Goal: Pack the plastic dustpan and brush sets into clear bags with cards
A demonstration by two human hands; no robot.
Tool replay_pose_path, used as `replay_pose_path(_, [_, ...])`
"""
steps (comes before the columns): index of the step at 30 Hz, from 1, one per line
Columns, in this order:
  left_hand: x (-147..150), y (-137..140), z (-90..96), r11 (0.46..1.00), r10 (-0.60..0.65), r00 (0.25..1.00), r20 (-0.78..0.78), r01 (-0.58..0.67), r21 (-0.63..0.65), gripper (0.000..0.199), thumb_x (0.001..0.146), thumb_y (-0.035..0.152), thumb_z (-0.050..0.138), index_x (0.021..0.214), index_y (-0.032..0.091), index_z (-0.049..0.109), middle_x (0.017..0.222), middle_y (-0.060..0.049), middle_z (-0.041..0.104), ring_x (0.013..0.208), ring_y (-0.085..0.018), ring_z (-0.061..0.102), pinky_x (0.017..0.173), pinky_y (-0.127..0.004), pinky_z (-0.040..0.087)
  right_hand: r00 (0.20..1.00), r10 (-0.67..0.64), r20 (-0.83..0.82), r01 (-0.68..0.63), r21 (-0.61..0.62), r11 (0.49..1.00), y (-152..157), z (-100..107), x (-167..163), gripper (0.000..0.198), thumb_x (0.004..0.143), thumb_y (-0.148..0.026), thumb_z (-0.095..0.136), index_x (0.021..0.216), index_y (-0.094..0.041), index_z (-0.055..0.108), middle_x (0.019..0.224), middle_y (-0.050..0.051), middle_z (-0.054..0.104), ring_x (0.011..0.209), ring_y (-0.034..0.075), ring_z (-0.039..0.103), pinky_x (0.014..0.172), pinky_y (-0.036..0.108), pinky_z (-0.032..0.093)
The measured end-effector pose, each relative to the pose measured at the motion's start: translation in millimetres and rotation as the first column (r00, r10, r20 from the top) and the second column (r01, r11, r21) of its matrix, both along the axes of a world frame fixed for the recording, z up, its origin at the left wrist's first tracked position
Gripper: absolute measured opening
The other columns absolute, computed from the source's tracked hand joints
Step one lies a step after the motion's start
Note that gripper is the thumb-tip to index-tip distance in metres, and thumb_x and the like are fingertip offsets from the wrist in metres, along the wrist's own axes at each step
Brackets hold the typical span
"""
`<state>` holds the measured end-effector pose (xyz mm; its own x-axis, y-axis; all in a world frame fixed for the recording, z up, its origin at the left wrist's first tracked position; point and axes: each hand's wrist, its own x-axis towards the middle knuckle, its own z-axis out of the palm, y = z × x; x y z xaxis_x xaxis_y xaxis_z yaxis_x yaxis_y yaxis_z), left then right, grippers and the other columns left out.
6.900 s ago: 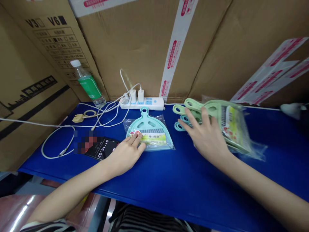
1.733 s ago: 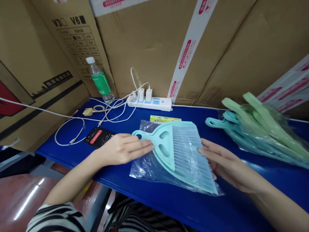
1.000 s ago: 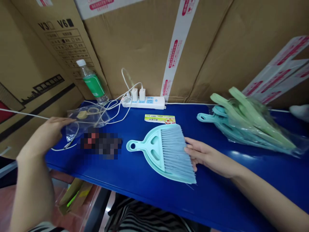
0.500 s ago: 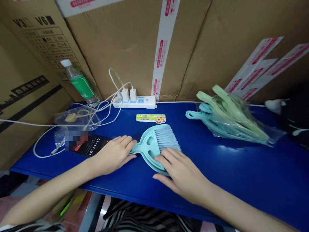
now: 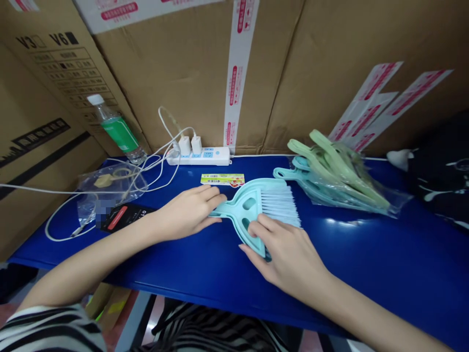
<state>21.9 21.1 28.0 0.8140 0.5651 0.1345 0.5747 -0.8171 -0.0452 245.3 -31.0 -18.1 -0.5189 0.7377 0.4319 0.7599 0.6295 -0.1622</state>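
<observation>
A light-blue hand brush [image 5: 252, 209] with pale bristles lies on a matching dustpan [image 5: 240, 226], the two stacked together over the table. My left hand [image 5: 190, 210] is closed around their handles at the left end. On the near side, my right hand [image 5: 289, 247] grips the brush head and the dustpan's edge between thumb and fingers; part of the bristles and the pan's rim are hidden behind it. Just beyond the brush is a small printed card label [image 5: 222, 180].
Bagged green and blue brush sets [image 5: 337, 176] lie at the right on the blue table [image 5: 366, 259]. A power strip [image 5: 208, 156] with cables, a bottle [image 5: 119, 131], a phone [image 5: 122, 217] and a clear plastic bag [image 5: 88, 183] are at the left. Cardboard boxes [image 5: 183, 73] stand behind.
Both hands have carried the brush and dustpan to the right and slightly away from me. The view has shifted a little, and more of my striped sleeve shows at the lower left.
</observation>
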Motion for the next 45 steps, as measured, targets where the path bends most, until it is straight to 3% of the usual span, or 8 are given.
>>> replay_pose_path(4, [15.1,19.3,2.7,0.999,-0.030,1.000,-0.008,0.030,-0.042,0.034,0.089,0.031,0.060,0.116,0.011,0.057,0.110,-0.012,0.064,0.106,-0.025,0.061,0.091,-0.038,0.051,0.997,-0.064,0.048,0.065,-0.028,0.997,6.5,1.6,6.4,0.015,0.084,-0.030,0.055,0.075,-0.019,0.056,0.066,-0.001,0.053,0.046,0.012,0.045,0.047,0.026,0.021])
replay_pose_path(9, [25.7,35.1,0.2,0.993,-0.041,0.999,-0.011,0.039,-0.115,0.036,0.085,0.029,0.065,0.115,0.009,0.059,0.112,-0.015,0.065,0.110,-0.027,0.061,0.094,-0.040,0.050,0.991,-0.092,0.098,0.108,-0.174,0.979,14.6,8.9,11.6,0.015,0.083,-0.030,0.055,0.072,-0.019,0.054,0.066,0.000,0.055,0.050,0.013,0.048,0.050,0.025,0.023])
replay_pose_path(17, [26.0,30.2,-0.5,0.957,-0.052,0.998,0.042,0.062,-0.284,0.023,0.086,0.028,0.062,0.104,0.013,0.062,0.094,-0.008,0.066,0.084,-0.019,0.064,0.077,-0.031,0.051,0.998,-0.037,0.057,0.054,-0.336,0.940,14.9,15.8,15.4,0.016,0.078,-0.026,0.058,0.068,-0.021,0.048,0.066,-0.001,0.058,0.057,0.014,0.049,0.052,0.026,0.022])
replay_pose_path(22, [14.6,29.4,0.6,0.972,-0.009,0.998,0.066,0.024,-0.234,0.020,0.088,0.024,0.054,0.102,0.015,0.064,0.096,-0.007,0.067,0.089,-0.019,0.064,0.081,-0.032,0.051,0.995,-0.055,0.077,0.077,-0.313,0.947,16.4,16.2,19.8,0.021,0.077,-0.017,0.053,0.061,-0.021,0.041,0.062,-0.003,0.052,0.050,0.011,0.043,0.049,0.025,0.019])
replay_pose_path(26, [-3.0,43.1,6.7,0.985,0.076,0.991,0.108,-0.058,-0.164,0.035,0.091,0.033,0.050,0.118,0.013,0.058,0.105,-0.010,0.065,0.097,-0.021,0.062,0.086,-0.035,0.049,0.986,-0.081,0.147,0.111,-0.209,0.972,15.0,16.5,23.4,0.025,0.084,-0.030,0.055,0.062,-0.021,0.046,0.060,-0.002,0.050,0.047,0.011,0.044,0.047,0.025,0.018])
replay_pose_path(30, [-10.8,75.0,8.1,0.983,0.181,0.976,0.121,-0.177,-0.047,0.036,0.091,0.033,0.049,0.120,0.012,0.057,0.113,-0.014,0.062,0.106,-0.025,0.058,0.092,-0.041,0.046,0.968,-0.100,0.232,0.134,-0.139,0.981,10.0,15.3,21.4,0.028,0.087,-0.039,0.057,0.067,-0.020,0.052,0.061,0.000,0.054,0.046,0.012,0.048,0.046,0.026,0.017])
replay_pose_path(39, [26.7,147.0,-11.0,0.973,0.230,0.973,0.022,-0.229,-0.020,0.037,0.092,0.026,0.046,0.126,0.012,0.055,0.112,-0.014,0.060,0.107,-0.026,0.054,0.092,-0.040,0.042,0.947,-0.042,0.317,0.129,-0.257,0.958,14.2,16.5,21.8,0.011,0.085,-0.028,0.059,0.078,-0.019,0.055,0.074,0.003,0.065,0.055,0.015,0.058,0.047,0.027,0.025])
replay_pose_path(45, [49.5,147.0,-13.4,0.930,0.360,0.932,-0.043,-0.355,0.089,0.044,0.091,0.019,0.045,0.133,0.009,0.050,0.122,-0.020,0.055,0.114,-0.032,0.051,0.094,-0.046,0.042,0.922,-0.174,0.346,0.269,-0.249,0.930,26.9,12.5,19.3,0.016,0.090,-0.032,0.053,0.085,-0.017,0.059,0.081,0.006,0.067,0.058,0.018,0.062,0.047,0.027,0.021])
